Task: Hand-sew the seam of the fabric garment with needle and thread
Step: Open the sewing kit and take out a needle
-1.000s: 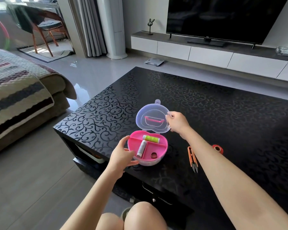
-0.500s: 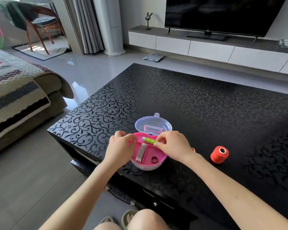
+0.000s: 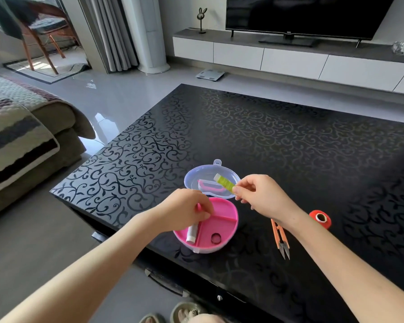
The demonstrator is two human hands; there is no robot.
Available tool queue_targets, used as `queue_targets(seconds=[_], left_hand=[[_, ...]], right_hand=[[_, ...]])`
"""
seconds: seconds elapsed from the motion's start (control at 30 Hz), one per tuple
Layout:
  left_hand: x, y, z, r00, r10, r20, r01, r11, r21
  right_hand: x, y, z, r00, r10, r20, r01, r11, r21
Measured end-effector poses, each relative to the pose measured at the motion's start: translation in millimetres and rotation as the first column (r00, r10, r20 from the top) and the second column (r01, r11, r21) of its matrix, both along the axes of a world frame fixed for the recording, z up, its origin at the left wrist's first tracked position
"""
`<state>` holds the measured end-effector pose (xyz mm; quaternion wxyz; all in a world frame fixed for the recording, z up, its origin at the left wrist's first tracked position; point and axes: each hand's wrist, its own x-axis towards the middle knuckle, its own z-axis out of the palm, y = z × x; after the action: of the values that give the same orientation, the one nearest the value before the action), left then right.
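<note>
Two hands at pink box [image 3: 222,226]. Right hand [image 3: 264,197]: fingers pinch green spool [image 3: 224,182] over clear lid [image 3: 196,180]. Left hand [image 3: 184,209]: fingers curl onto white spool [image 3: 191,234], grip unclear.

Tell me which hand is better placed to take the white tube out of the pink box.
Left. The left hand curls over the white tube in the pink box; the right hand is busy, pinching the green tube.
</note>
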<state>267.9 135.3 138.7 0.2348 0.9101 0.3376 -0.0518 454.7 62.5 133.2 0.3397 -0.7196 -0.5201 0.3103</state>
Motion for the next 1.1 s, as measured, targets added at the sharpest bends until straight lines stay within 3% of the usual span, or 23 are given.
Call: queue_targets(seconds=[0.47, 0.6, 0.73, 0.8, 0.93, 1.0, 1.1], left_hand=[[19, 21, 12, 0.992, -0.079, -0.094, 0.067, 0.990, -0.126], [14, 24, 12, 0.998, -0.013, -0.060, 0.005, 0.991, -0.134], [2, 30, 19, 0.981, 0.183, 0.060, -0.166, 0.962, -0.218], [-6, 32, 21, 0.930, 0.346, 0.124, -0.281, 0.887, -0.366], [-23, 32, 21, 0.766, 0.630, 0.128, -0.375, 0.600, -0.707], [-30, 31, 24, 0.716, 0.691, 0.100, -0.389, 0.513, -0.765], [-35, 27, 28, 0.684, 0.724, 0.093, -0.379, 0.461, -0.803]], right_hand=[[3, -17, -16, 0.999, -0.009, 0.037, 0.010, 1.000, -0.020], [4, -21, -15, 1.000, -0.023, 0.008, 0.023, 1.000, -0.011], [4, -26, -9, 0.999, -0.012, 0.029, 0.012, 1.000, -0.015], [0, -27, -5, 0.995, 0.005, 0.098, -0.003, 1.000, -0.019], [-16, -27, 1, 0.959, 0.023, 0.282, -0.020, 1.000, -0.016], [-25, -24, 2, 0.925, 0.049, 0.377, -0.060, 0.998, 0.015], [-36, -19, -1, 0.855, 0.116, 0.505, -0.119, 0.993, -0.027]])
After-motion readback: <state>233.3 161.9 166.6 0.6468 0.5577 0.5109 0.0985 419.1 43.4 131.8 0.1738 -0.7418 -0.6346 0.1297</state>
